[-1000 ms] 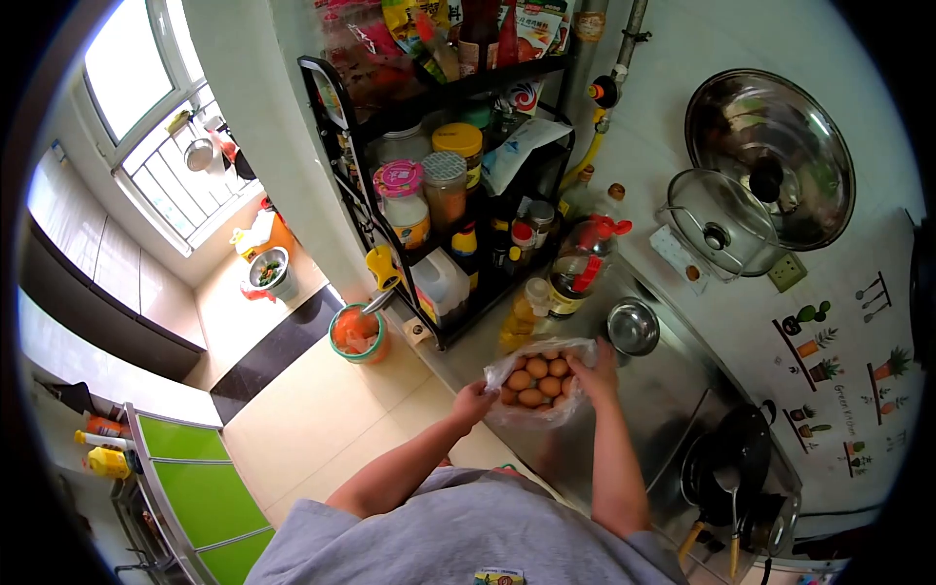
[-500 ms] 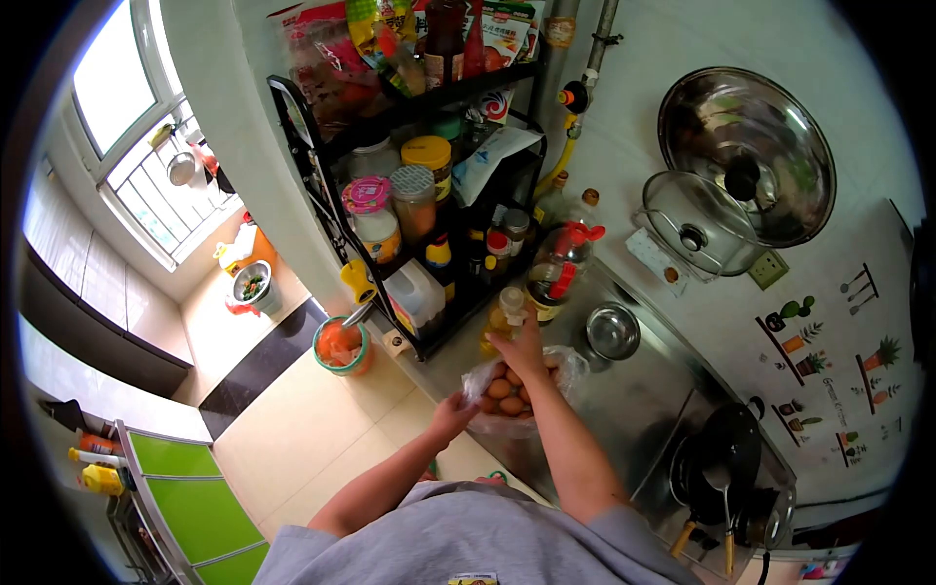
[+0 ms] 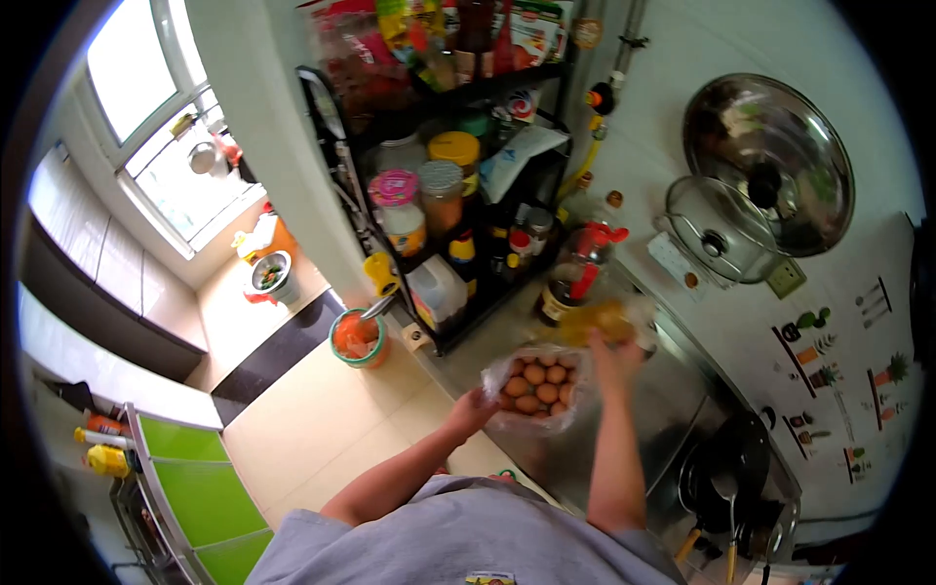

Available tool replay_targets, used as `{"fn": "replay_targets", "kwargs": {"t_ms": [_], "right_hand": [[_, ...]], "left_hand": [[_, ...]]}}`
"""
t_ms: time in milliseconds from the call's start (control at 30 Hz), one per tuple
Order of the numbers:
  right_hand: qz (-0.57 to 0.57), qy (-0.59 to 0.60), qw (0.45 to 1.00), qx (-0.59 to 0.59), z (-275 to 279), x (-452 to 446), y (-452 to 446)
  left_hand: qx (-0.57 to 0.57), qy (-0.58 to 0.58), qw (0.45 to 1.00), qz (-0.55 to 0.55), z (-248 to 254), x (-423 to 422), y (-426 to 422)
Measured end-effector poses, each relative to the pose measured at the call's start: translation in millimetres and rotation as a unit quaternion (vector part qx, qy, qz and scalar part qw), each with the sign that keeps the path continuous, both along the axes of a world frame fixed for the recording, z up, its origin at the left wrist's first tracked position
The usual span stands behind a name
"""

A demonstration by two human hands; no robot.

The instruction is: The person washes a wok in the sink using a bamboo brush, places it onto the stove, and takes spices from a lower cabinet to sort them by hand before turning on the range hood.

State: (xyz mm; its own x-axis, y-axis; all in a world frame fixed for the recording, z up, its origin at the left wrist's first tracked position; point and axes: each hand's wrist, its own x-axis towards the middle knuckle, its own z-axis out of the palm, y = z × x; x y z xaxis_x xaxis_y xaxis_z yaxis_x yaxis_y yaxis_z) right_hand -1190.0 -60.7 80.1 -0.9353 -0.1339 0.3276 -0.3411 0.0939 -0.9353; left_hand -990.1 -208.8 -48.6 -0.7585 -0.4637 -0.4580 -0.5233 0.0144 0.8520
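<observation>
A clear plastic bag of brown eggs (image 3: 538, 386) lies open on the steel counter (image 3: 624, 429). My left hand (image 3: 472, 409) pinches the bag's left edge. Just right of the bag, my right hand (image 3: 614, 359) is closed round a bottle of yellow oil (image 3: 597, 322), which is tilted nearly flat and blurred by motion. The small metal bowl is mostly hidden behind my right hand and the bottle. A dark sauce bottle (image 3: 558, 296) stands behind the oil bottle.
A black rack (image 3: 458, 327) with jars and packets stands behind the bag. A wok (image 3: 736, 453) and a pan with handles sit at the right. Two lids (image 3: 819, 166) hang on the wall. A green-rimmed bin (image 3: 359, 363) is on the floor at left.
My right hand left the bag, took hold of the oil bottle beside the rack and moved it to the right, over the bowl's spot. My left hand has stayed on the bag.
</observation>
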Motion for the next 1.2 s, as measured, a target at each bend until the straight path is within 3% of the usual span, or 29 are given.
{"fn": "replay_targets", "kwargs": {"t_ms": [67,200,267,600,667,800,867,933,1000,1200], "right_hand": [[-0.034,-0.034,0.998,0.044,-5.4,-3.4,42.0],[-0.084,-0.100,0.991,0.000,-48.3,-3.0,115.9],[-0.135,-0.139,0.978,0.073,-50.3,9.0,132.6],[-0.157,-0.070,0.982,0.081,-95.5,21.7,145.1],[-0.181,-0.169,0.963,0.104,-82.3,28.5,137.7],[-0.149,-0.122,0.975,0.112,-110.0,31.7,156.1],[-0.215,-0.140,0.962,0.098,-116.0,50.2,163.3],[-0.100,-0.349,0.928,0.086,-130.6,62.8,185.8],[-0.062,-0.434,0.898,0.040,-120.2,91.5,167.7],[-0.017,-0.455,0.890,0.011,-107.1,81.5,101.1]], "left_hand": [[0.017,0.000,0.999,-0.027,32.6,-3.9,-1.3],[-0.022,-0.020,0.999,-0.022,13.3,-8.8,0.5],[-0.020,-0.027,0.999,-0.023,11.1,-10.0,1.7],[-0.034,0.013,0.999,0.004,10.6,-2.6,3.5],[-0.040,0.014,0.999,0.003,12.0,-2.4,3.2],[-0.058,0.023,0.998,0.022,12.1,-1.3,5.5],[-0.051,0.042,0.997,0.039,10.5,-4.3,8.0],[-0.048,0.056,0.995,0.074,8.1,-4.9,7.7],[-0.043,0.083,0.993,0.071,-19.6,-8.8,4.1],[-0.070,0.003,0.996,0.048,-19.7,-16.7,-2.0]]}}
